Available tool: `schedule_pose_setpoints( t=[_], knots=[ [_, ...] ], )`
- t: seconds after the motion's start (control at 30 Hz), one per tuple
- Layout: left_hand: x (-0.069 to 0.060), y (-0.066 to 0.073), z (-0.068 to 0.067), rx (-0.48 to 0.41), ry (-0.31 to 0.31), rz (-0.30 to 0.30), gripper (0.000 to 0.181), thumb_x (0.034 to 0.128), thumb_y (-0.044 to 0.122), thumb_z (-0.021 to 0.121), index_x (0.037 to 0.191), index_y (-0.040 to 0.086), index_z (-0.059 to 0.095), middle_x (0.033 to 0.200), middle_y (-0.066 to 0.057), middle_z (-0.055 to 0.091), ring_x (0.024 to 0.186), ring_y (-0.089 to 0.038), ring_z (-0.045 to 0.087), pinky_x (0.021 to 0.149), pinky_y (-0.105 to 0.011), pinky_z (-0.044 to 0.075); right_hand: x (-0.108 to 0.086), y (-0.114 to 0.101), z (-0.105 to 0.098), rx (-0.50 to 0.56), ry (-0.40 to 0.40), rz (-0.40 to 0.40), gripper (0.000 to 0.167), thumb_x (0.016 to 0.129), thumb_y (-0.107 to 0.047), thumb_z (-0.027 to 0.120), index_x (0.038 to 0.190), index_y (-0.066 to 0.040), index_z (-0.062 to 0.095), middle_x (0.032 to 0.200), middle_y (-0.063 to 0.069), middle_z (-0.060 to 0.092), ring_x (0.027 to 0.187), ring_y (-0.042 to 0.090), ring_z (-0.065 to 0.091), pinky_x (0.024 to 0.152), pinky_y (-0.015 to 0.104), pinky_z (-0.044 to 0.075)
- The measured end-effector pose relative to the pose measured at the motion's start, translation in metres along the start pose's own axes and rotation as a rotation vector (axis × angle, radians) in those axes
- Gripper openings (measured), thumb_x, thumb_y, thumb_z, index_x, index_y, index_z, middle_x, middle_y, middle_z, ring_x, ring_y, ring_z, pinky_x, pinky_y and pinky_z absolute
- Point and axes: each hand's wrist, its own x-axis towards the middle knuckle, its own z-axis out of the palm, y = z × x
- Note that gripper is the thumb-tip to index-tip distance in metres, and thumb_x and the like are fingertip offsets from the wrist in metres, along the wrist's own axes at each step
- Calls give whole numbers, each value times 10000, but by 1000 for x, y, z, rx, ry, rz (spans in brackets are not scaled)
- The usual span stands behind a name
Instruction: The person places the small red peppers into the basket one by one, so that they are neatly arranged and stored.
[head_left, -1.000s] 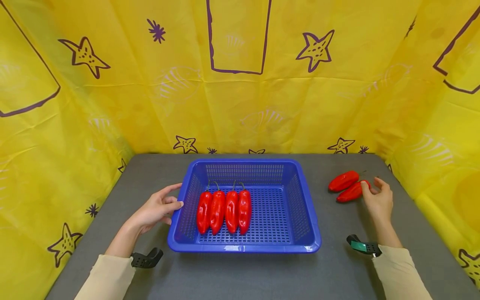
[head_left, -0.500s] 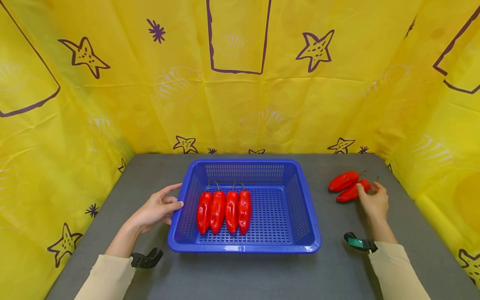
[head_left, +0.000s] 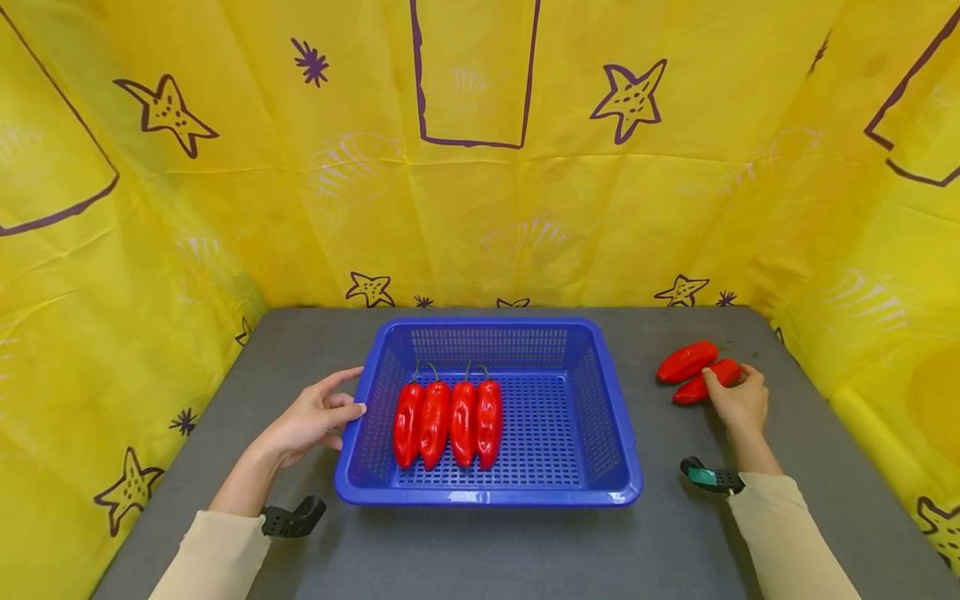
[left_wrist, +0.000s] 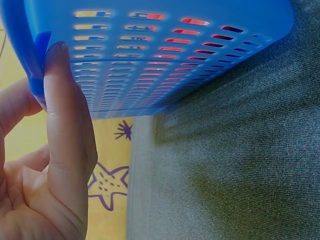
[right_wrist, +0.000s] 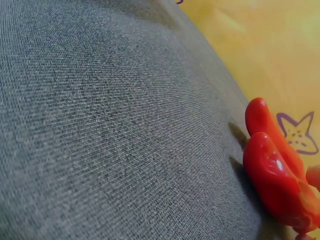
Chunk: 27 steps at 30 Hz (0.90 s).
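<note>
A blue plastic basket (head_left: 487,497) with slotted walls stands mid-table. My left hand (head_left: 311,417) pinches its left rim between thumb and fingers, as the left wrist view confirms at the basket wall (left_wrist: 115,65). Inside, several glossy red chili peppers (head_left: 435,425) lie side by side on the left half, stems pointing away. To the right of the basket, two more red peppers rest on the table, touching or nearly so. My right hand (head_left: 741,408) grips the nearer pepper (head_left: 697,390) near its stem end, which the fingers hide. Beyond it lies the farther pepper (right_wrist: 257,115).
A dark grey cloth-covered table (head_left: 480,554) carries everything. Yellow sheets (head_left: 480,208) with starfish drawings enclose it at the back and both sides. A black wrist strap (head_left: 294,517) shows on the left arm, another strap (head_left: 711,477) on the right.
My right hand has slid a little to the left along the nearer pepper, its thumb now farther down the body. The left hand, basket and peppers have stayed in place.
</note>
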Motion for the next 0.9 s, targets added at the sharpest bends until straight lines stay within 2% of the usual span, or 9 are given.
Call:
schedule_pose_setpoints(
  t=[0.3,0.6,0.9],
  knots=[
    [-1,-1,0,-5,-7,9,737,880,163,619,1463,135,169,925,-164,601,747,-280,658,639,-451,561,4,-1,4,-55,4,7,742,867,-399,513,1414,17,230,1344,335,339,1203,511,321,1009,568,280],
    [-1,0,1,10,5,2,729,879,158,619,1460,124,178,922,-168,603,744,-278,657,633,-444,562,7,-1,-2,-82,-53,18,750,882,-378,476,1420,57,187,1375,352,283,1228,505,298,1036,567,274],
    [0,0,0,10,3,1,730,876,163,623,1458,125,184,919,-169,605,746,-280,657,634,-449,561,8,-4,-10,-131,-124,-32,742,893,-355,470,1402,105,188,1347,370,317,1180,506,341,1002,559,327]
  ],
)
